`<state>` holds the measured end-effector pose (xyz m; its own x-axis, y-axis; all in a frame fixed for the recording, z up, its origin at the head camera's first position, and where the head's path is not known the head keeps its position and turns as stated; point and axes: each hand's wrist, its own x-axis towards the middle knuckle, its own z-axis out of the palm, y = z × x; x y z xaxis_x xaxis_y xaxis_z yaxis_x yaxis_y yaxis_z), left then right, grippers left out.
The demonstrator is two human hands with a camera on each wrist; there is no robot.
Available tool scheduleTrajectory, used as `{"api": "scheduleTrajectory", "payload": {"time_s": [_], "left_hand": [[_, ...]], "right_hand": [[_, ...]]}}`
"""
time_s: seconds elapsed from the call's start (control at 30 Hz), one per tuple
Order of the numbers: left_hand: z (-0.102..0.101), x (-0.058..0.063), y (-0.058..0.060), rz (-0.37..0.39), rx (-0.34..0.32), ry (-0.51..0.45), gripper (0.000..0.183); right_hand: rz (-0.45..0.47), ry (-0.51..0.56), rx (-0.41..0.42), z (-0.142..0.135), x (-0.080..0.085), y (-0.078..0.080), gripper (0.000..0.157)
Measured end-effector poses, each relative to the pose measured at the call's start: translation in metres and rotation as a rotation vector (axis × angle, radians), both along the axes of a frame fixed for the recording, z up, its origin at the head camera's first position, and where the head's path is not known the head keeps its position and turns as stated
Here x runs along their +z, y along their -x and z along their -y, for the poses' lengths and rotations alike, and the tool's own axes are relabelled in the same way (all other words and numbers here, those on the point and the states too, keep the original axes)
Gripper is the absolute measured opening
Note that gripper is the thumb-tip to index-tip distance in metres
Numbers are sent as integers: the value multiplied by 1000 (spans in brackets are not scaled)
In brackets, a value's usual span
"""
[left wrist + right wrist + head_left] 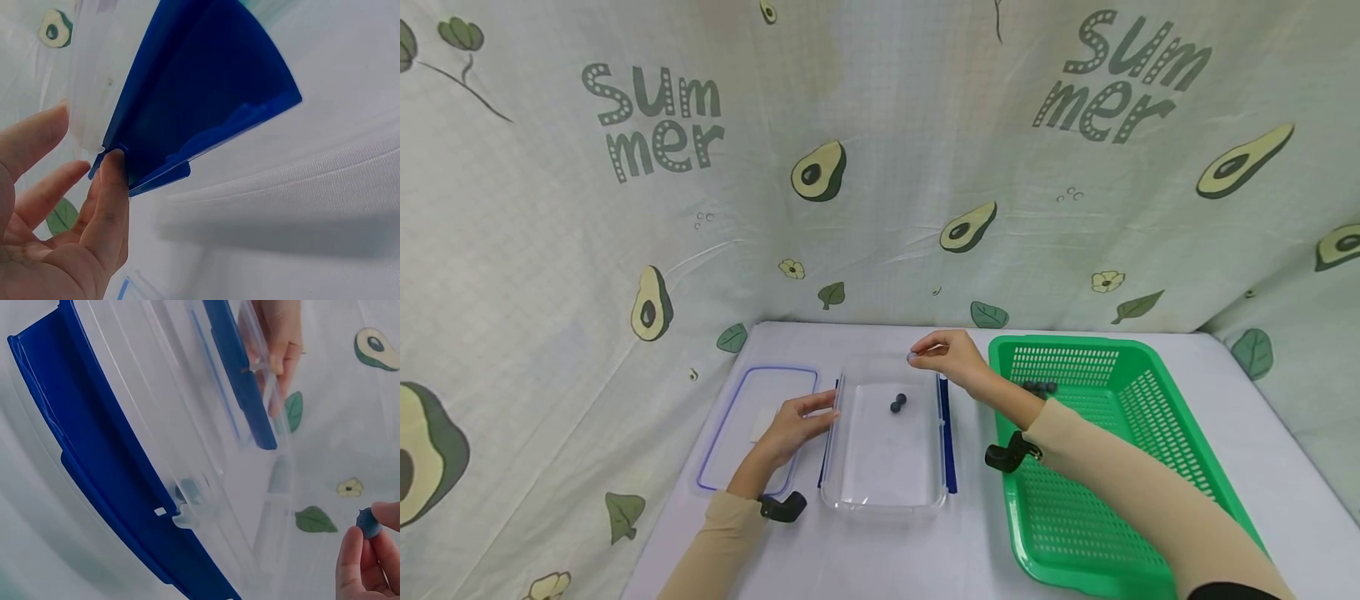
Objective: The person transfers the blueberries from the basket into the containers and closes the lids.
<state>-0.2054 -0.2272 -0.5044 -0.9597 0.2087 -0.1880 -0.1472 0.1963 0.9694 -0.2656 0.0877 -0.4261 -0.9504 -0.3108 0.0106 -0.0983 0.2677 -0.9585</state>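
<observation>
**Berry (369, 523) pinched next to a clear tub (880, 479), two more sitting inside**

So the right hand (953, 360) has a really narrow grip going, thumb and fingertips pinching one small dark blue berry. It's up by the tub's far edge, about 1 o'clock from the tub's middle. The right wrist cam shows that pinch best.

Left hand (793, 429) is over on the tub's 9 o'clock side. Grip there is pretty relaxed and fairly wide, fingers mostly straight with the tips touching the tub's side. In the left wrist view one fingertip is right at the end of the blue side flap (206, 81). There's a matching right-hand flap (949, 450) at 3 o'clock.

The loose pair (901, 400) in the tub sits side by side, a touch off the middle toward 1 o'clock.

Rest of the worktop (977, 533): a clear lid (737, 437) with blue edging lies flat at 9 o'clock, partly covered by the left hand. At 3 o'clock there's a big green basket (1075, 517) with a little bunch of berries (1051, 387) near its 10 o'clock corner. Avocado-print sheet (880, 125) hangs at 12.
</observation>
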Motion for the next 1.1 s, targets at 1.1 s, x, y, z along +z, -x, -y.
{"api": "scheduleTrajectory", "payload": {"time_s": [1.1], "left_hand": [[1,-3,1,-10,21,-10,57]], "right_hand": [[20,-144,92,23,-30,-8,14]]}}
